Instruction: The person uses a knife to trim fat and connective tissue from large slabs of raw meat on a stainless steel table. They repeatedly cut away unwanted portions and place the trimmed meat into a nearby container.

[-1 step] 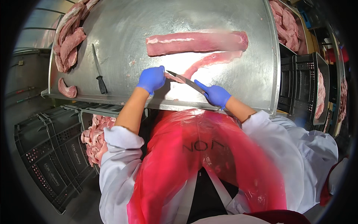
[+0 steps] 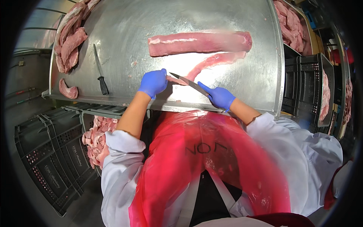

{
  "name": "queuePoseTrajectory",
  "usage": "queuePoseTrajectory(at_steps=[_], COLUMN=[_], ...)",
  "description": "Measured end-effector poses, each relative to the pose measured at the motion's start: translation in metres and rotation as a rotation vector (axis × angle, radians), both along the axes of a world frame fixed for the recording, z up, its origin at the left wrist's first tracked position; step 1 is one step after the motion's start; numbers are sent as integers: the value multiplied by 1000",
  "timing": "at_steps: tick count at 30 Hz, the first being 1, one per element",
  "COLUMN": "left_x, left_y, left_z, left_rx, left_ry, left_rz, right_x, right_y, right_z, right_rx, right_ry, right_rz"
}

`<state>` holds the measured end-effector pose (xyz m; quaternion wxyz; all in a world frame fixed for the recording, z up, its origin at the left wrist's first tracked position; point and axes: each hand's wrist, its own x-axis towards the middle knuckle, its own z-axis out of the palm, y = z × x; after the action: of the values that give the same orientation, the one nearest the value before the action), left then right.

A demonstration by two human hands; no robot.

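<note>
My left hand [image 2: 153, 83], in a blue glove, is closed on the near left end of a long, thin meat strip [image 2: 211, 60]. From there the strip curves away to the right along the metal table. My right hand [image 2: 221, 97], gloved in blue too, grips a knife [image 2: 190, 84] with its forefinger stretched along the back. The blade lies across the strip, its tip pointing left toward my left hand. Beyond both hands a long trimmed piece of pork loin [image 2: 200, 43] lies crosswise. The knife's handle is mostly hidden in my right hand.
A sharpening steel [image 2: 99, 72] with a black handle lies on the metal table [image 2: 121, 45] at left. Several meat pieces [image 2: 72, 45] line the left edge. Grey crates [image 2: 56, 151] stand below left; one holds meat scraps [image 2: 99, 140]. More crates [image 2: 308, 87] and a meat bin [image 2: 289, 26] stand right.
</note>
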<state>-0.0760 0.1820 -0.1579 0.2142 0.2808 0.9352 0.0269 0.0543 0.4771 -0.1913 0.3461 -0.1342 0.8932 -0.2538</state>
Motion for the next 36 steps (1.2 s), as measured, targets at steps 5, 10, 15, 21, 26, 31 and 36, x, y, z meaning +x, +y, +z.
queuePoseTrajectory(at_steps=[5, 10, 15, 21, 26, 31, 36], left_x=[36, 37, 130, 241, 134, 23, -7], left_y=[-26, -100, -191, -259, -116, 71, 193], left_z=[4, 98, 189, 168, 143, -43, -82], left_rx=[54, -43, -23, -818, 29, 306, 568], left_ry=[204, 428, 482, 258, 371, 18, 159], left_rz=[118, 416, 694, 831, 415, 240, 160], right_x=[6, 11, 8, 20, 13, 5, 30], right_y=[12, 29, 64, 93, 115, 121, 117], right_z=[4, 4, 0, -5, -10, -18, -49], right_rx=[-10, 28, -191, -746, -1010, -1060, -1032], right_ry=[23, 18, 65, -90, 60, 267, 367], right_rz=[52, 123, 153, -449, -855, -1088, -1281])
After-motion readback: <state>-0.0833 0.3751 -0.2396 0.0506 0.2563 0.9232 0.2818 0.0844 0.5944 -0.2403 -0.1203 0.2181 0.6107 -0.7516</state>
